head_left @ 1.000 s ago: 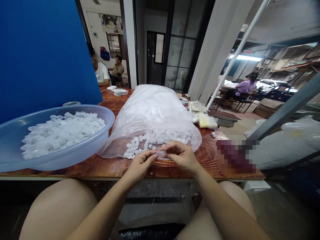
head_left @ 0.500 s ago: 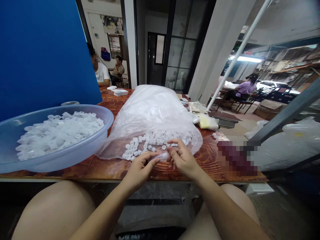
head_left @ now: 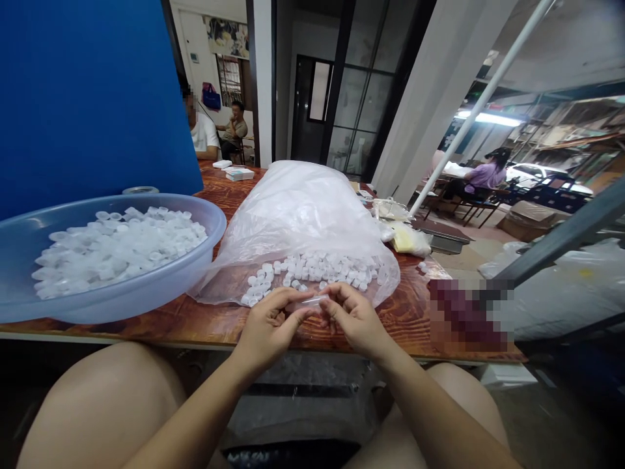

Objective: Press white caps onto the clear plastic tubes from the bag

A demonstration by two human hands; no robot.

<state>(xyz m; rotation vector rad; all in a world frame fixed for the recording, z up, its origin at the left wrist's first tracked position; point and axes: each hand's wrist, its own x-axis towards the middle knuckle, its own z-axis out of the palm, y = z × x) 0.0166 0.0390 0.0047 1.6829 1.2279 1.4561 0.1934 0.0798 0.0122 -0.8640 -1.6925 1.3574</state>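
Note:
Between my two hands lies a small clear plastic tube (head_left: pixel 312 301), held level above the table's front part. My left hand (head_left: pixel 273 324) pinches its left end between thumb and fingers. My right hand (head_left: pixel 352 316) is closed on the right end, fingertips around it; whether a cap sits there is hidden by the fingers. Just beyond my hands, many small white caps (head_left: pixel 332 268) spill over the mouth of a large translucent plastic bag (head_left: pixel 297 202). A blue plastic basin (head_left: pixel 146 296) to the left holds a heap of small whitish translucent pieces.
The brown wooden table (head_left: pixel 205 329) ends just in front of my knees. A blue panel (head_left: pixel 92 98) rises behind the basin. A yellow-and-white packet (head_left: pixel 410 239) lies right of the bag, and a grey metal bar (head_left: pixel 561 234) slants at the right. Other people sit farther back.
My right hand has come in closer to the left, its fingers now closing over the tube's right end. The view has shifted slightly.

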